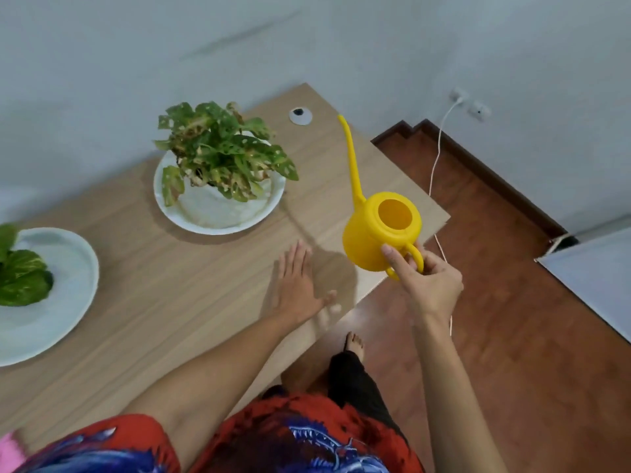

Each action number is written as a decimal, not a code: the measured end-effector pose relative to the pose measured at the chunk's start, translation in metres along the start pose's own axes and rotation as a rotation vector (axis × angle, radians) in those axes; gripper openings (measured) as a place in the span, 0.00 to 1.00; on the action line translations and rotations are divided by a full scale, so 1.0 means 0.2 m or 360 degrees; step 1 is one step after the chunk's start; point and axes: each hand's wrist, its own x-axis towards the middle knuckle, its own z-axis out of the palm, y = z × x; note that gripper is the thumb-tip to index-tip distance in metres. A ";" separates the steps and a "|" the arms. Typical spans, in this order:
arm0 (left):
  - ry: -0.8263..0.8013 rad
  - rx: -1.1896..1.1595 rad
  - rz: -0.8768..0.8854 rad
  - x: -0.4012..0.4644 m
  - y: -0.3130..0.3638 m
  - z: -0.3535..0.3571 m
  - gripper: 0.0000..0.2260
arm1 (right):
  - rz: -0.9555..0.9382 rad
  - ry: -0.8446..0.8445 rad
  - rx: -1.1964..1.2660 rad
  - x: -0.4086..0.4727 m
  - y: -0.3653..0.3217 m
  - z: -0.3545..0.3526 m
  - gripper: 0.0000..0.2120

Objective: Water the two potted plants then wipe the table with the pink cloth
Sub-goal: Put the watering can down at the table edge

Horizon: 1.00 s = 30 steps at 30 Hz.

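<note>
Right hand (426, 281) fingers gripping the yellow watering can (380, 233) handle; left hand (297, 285) resting flat, fingers spread, on tabletop (170, 302). Best swinging the spout (351, 158) over the spotted-leaf plant (218, 155) before tilting slowly.

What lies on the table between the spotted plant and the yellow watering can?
In the head view, only bare wood table lies between the spotted plant and the watering can, crossed by the can's shadow.

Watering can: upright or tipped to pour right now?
Upright. The watering can, held by its handle in the right hand, has its fill opening facing up and its spout rising, away from both plants.
</note>
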 end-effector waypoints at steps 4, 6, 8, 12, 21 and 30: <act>-0.0073 0.0051 -0.0028 0.21 0.21 0.05 0.51 | 0.0113 0.0060 -0.0096 0.27 0.10 -0.11 0.26; -0.0057 0.0052 -0.0050 0.31 0.30 0.06 0.51 | 0.0162 0.0065 -0.0112 0.40 0.15 -0.14 0.27; -0.0028 0.0037 -0.0068 0.39 0.37 0.06 0.51 | 0.0202 0.0056 -0.0118 0.52 0.19 -0.16 0.27; -0.0054 0.0058 -0.0170 0.50 0.46 0.09 0.53 | 0.0266 0.0025 -0.0153 0.72 0.27 -0.19 0.28; -0.0151 0.0126 -0.0375 0.55 0.52 0.18 0.57 | 0.0341 -0.0137 -0.0269 1.01 0.41 -0.17 0.30; -0.0148 0.0125 -0.0401 0.55 0.54 0.17 0.57 | 0.0365 -0.0301 -0.0218 1.04 0.52 -0.16 0.25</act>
